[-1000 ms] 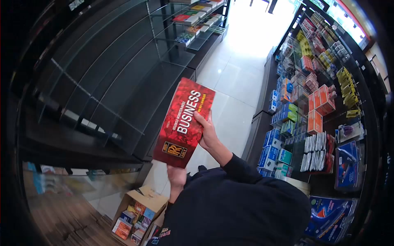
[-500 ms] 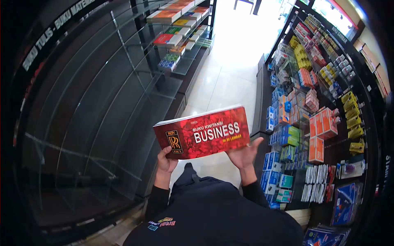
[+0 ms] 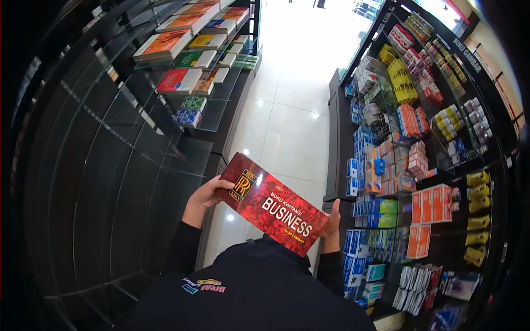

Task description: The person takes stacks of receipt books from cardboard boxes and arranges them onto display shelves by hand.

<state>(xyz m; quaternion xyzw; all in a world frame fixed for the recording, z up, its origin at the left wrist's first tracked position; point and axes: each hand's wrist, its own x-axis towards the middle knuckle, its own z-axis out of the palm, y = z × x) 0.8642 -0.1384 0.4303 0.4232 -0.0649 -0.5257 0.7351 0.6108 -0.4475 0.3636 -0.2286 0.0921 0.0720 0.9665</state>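
A red book lettered "BUSINESS" is held flat, cover up, in front of my body, its left end higher than its right. At its upper left end my left hand grips it, thumb on the cover near the gold-framed logo and fingers underneath. My right hand is at the lower right end, thumb raised beside the edge and the other fingers partly hidden behind the book.
Glass shelves on the left hold stacks of books. A dark rack on the right carries orange boxes, blue boxes and yellow packs. Between them runs a white tiled floor.
The book has turned from slanting up to the right to slanting down to the right. My left hand has risen with it. The view has shifted toward the aisle and the left shelves.
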